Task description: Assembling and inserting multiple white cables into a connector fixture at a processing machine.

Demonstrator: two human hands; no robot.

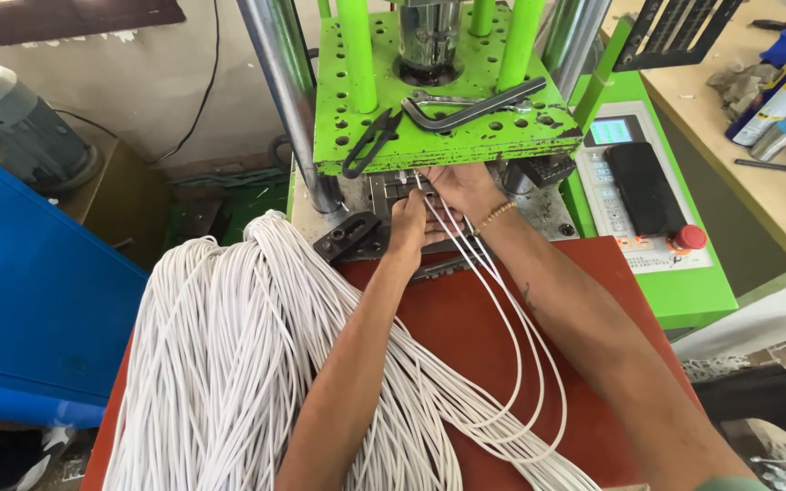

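Both the left hand [408, 223] and right hand [462, 188] pinch thin white cable ends [437, 211] at twelve o'clock under the green perforated press plate [448, 136]; seat each squarely, fingers clear.

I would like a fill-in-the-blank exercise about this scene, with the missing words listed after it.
1. Both hands, the left hand and the right hand, reach under the ____ perforated metal plate of the machine.
2. The big bundle of thin white cords lies on a ____ work surface.
3. A pair of black snips rests on the plate, ____ of the bent metal wrench.
4. The right wrist wears a beaded ____.

Missing words: green; red; left; bracelet
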